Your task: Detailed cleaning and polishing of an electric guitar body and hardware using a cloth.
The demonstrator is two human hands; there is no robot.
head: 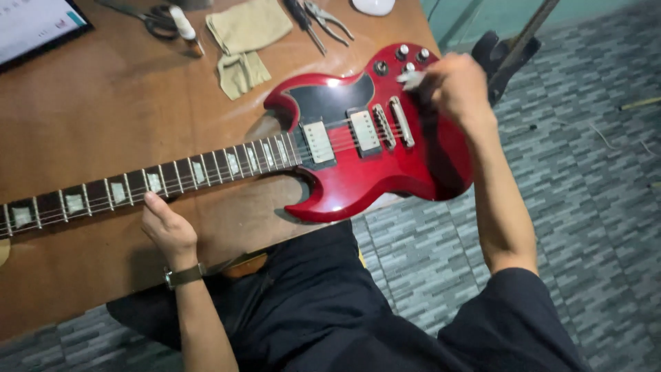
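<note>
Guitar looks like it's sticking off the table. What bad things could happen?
The guitar body overhangs the table edge, so it might tip or slide off if the left hand lets go of the neck. The right hand is blurred beside the knobs, holding something small and white that might scratch the red finish.

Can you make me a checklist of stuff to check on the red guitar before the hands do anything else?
1. Guitar lying flat on the wooden table: not ok, its rounded end hangs past the edge.
2. Left hand steadying the neck: ok, thumb rests against it.
3. Right hand holding something small and white by the knobs: cannot tell what, it is blurred.
4. Pliers and scissors off the guitar: ok.
5. Cloth off the guitar: ok, beside it.
</note>
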